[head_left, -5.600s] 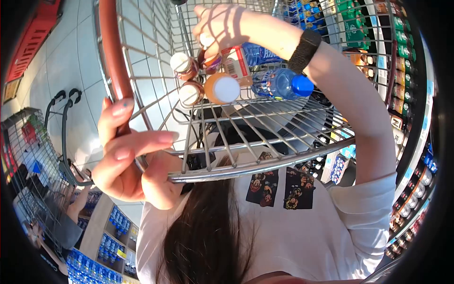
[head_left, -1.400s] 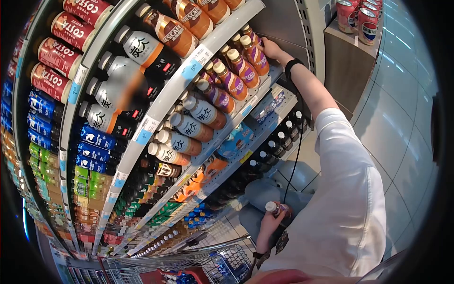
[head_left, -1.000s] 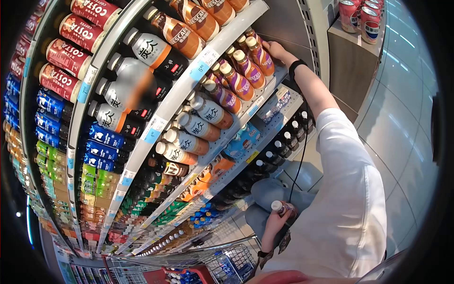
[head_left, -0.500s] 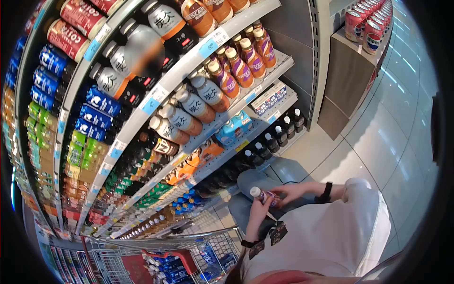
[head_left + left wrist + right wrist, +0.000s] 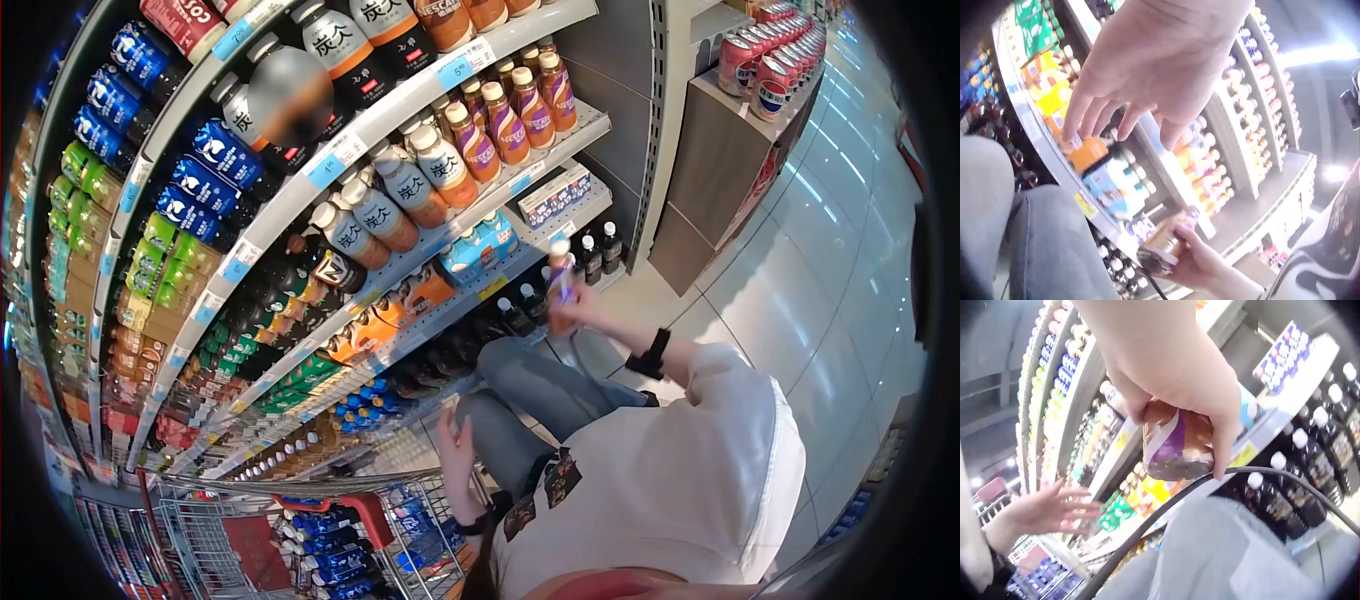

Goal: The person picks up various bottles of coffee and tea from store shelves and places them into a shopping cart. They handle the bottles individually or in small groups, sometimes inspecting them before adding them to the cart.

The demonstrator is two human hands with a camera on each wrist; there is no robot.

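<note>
Now, purple-labelled bottle (image 5: 560,272) gripped upright in right hand (image 5: 572,318), left hand (image 5: 455,440) spread-fingered, well apart below it.

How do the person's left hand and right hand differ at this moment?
The right hand grips a purple-and-brown bottle; the left hand holds nothing. The right hand's fingers curl round the bottle; the left hand's are spread and loose. Both hands are bare and in front of the drink shelves.

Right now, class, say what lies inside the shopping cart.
Blue-labelled bottles lie heaped inside the shopping cart. Whatever sits beneath them is covered, and the picture's edge hides the rest.
</note>
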